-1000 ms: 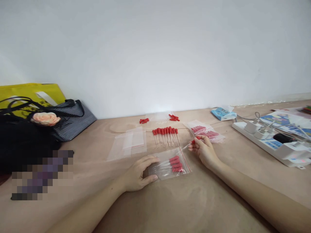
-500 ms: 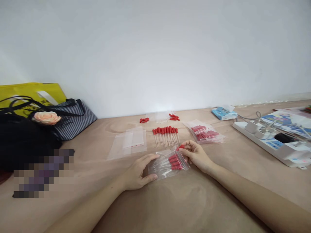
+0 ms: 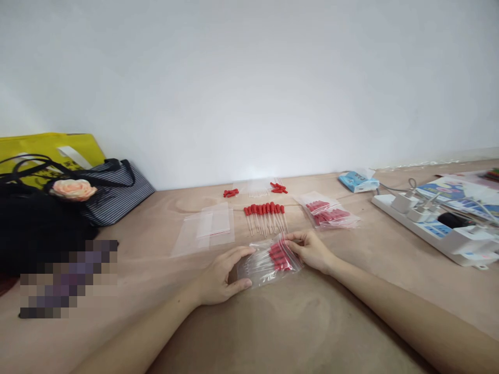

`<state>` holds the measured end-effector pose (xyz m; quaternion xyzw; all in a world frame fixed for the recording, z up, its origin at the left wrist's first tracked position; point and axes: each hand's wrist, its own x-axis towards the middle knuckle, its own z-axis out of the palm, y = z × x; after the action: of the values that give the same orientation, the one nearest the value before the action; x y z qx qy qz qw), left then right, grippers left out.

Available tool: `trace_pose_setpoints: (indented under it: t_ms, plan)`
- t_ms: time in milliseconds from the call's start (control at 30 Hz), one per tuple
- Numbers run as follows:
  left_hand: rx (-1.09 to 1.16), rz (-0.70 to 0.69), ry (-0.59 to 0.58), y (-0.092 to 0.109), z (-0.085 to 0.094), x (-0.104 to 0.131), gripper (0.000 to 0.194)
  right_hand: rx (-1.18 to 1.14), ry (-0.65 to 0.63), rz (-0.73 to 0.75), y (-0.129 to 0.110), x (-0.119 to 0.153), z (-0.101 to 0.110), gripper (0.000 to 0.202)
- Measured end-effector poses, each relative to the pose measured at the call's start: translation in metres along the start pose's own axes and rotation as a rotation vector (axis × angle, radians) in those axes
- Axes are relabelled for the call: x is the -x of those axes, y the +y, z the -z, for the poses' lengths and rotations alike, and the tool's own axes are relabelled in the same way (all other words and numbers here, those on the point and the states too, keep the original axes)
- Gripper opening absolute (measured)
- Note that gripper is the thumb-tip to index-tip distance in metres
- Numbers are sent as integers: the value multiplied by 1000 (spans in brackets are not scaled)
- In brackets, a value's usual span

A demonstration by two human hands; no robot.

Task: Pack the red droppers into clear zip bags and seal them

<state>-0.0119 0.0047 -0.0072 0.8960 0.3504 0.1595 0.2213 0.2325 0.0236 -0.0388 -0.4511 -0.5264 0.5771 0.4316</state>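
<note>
Midway across the surface (image 3: pixel 249 327) lies a clear zip bag (image 3: pixel 255 269) of red-topped droppers (image 3: pixel 279 258). The left hand (image 3: pixel 219 276) rests at its bottom, fingers and thumb wide apart; the right hand (image 3: pixel 312 253) has narrowed fingers at the zip end, holding what I can't tell. Loose droppers (image 3: pixel 265 210) lie just beyond.

Clear zip bag (image 3: pixel 265 279) lies near ctr., mouth to R; inside it are transp. droppers (image 3: pixel 278 257), red bulbs twd. mouth.
</note>
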Motion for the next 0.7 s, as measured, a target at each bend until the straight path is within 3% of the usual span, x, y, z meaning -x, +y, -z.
trace_pose_setpoints:
  t_ms: [233,500,700]
  plan:
    - [2,4,1,0,0,1,50,127,223,-5,4,-8,-1,18]
    - [12,-13,15,0,0,0,49,77,17,113,9,-6,-2,27]
    - [27,-2,10,0,-1,1,48,34,15,60,6,-5,-1,28]
